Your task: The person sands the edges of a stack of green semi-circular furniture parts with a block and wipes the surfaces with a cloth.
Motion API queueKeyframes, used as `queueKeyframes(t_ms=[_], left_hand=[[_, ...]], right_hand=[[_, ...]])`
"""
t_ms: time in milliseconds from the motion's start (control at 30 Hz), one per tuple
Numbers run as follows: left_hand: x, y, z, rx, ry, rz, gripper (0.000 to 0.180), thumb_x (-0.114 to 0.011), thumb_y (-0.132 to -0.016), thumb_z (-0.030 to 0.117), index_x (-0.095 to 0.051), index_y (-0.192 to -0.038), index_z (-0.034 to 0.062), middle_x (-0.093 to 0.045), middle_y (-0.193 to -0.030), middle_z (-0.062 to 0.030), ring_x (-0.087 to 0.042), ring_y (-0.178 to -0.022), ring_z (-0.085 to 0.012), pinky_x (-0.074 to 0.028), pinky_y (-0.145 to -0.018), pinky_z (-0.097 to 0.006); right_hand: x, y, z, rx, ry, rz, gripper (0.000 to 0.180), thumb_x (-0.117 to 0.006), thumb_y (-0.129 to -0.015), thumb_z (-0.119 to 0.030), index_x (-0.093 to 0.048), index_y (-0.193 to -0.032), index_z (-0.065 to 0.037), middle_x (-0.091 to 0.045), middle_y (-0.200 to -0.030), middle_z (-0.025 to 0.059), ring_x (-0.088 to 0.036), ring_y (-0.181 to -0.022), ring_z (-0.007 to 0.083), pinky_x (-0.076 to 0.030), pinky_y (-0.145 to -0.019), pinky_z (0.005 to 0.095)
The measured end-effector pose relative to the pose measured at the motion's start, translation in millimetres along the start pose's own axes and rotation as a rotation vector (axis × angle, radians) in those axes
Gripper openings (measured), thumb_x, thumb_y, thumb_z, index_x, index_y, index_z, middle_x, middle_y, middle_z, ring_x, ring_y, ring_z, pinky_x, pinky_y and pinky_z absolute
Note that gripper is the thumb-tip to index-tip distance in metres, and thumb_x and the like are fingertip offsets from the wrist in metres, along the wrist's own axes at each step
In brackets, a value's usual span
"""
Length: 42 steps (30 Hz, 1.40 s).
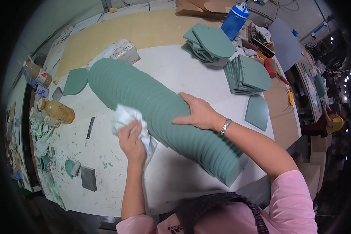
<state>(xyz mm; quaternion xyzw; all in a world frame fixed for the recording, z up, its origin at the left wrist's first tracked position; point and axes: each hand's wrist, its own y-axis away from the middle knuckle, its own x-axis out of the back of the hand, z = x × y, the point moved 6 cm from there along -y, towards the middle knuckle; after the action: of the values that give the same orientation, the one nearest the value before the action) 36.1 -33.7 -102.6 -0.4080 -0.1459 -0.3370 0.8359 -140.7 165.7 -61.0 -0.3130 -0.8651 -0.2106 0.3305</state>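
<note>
A long row of overlapping green round-ended panels (156,99) runs slantwise over the white tabletop (117,187), from the far left toward the near right. My left hand (132,145) is closed around a crumpled white cloth (126,114), held against the row's left side. Across the top of the row lies my right hand (201,113), thumb and fingers spread, with nothing gripped in it. The far end of the row lies beside a white, paint-stained block (119,52).
Two piles of green panels (208,41) stand at the back right, with a single panel (257,113) nearer me and another (75,81) at far left. A blue bottle (235,21) stands behind. Left are an amber-filled bottle (59,112), a dark strip (90,128) and a grey block (88,178).
</note>
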Motion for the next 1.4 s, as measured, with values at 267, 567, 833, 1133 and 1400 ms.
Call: queueKeyframes(t_ms=[267, 567, 833, 1133, 1400], left_hand=[[39, -48, -98, 0.255, -0.092, -0.206, 0.041, -0.062, -0.085, 0.008, -0.071, -0.125, 0.0069, -0.060, -0.142, -0.0194, -0.052, -0.134, -0.0355, -0.039, -0.115, -0.043], [1, 157, 83, 0.036, 0.645, -0.834, 0.030, -0.071, -0.082, 0.004, -0.074, -0.112, 0.0064, -0.074, -0.115, -0.0136, -0.069, -0.113, -0.0356, -0.055, -0.099, -0.048], [111, 62, -96, 0.271, -0.243, -0.138, 0.049, -0.074, -0.086, 0.011, -0.064, -0.132, -0.0004, -0.058, -0.145, -0.0195, -0.056, -0.133, -0.0342, -0.039, -0.115, -0.050], [18, 122, 89, 0.074, 0.466, -0.361, 0.037, -0.057, -0.076, -0.007, -0.073, -0.108, 0.0005, -0.074, -0.115, -0.0155, -0.070, -0.106, -0.0338, -0.054, -0.097, -0.044], [-22, 39, 71, 0.002, -0.048, -0.097, 0.065, -0.046, -0.074, -0.013, -0.069, -0.132, 0.0050, -0.060, -0.147, -0.0124, -0.056, -0.117, -0.0340, -0.039, -0.108, -0.041]], right_hand=[[5, -2, -2, 0.004, -0.050, 0.006, 0.094, -0.082, -0.078, -0.054, -0.051, -0.139, 0.009, -0.067, -0.123, 0.0318, -0.066, -0.114, 0.0423, -0.051, -0.100, 0.0429], [-2, -2, -8, 0.014, -0.106, -0.022, 0.082, -0.083, -0.079, -0.050, -0.057, -0.134, 0.005, -0.070, -0.116, 0.0288, -0.069, -0.109, 0.0395, -0.053, -0.096, 0.0415], [-11, -7, -15, 0.036, -0.132, -0.040, 0.078, -0.083, -0.080, -0.048, -0.058, -0.131, 0.005, -0.072, -0.114, 0.0268, -0.072, -0.100, 0.0354, -0.055, -0.091, 0.0394], [-6, -3, -4, 0.030, -0.103, 0.000, 0.080, -0.083, -0.080, -0.051, -0.058, -0.130, 0.006, -0.072, -0.114, 0.0269, -0.071, -0.105, 0.0374, -0.053, -0.094, 0.0397], [-7, -3, -6, -0.011, -0.139, -0.043, 0.082, -0.084, -0.079, -0.051, -0.057, -0.130, 0.007, -0.071, -0.115, 0.0284, -0.070, -0.107, 0.0388, -0.053, -0.094, 0.0401]])
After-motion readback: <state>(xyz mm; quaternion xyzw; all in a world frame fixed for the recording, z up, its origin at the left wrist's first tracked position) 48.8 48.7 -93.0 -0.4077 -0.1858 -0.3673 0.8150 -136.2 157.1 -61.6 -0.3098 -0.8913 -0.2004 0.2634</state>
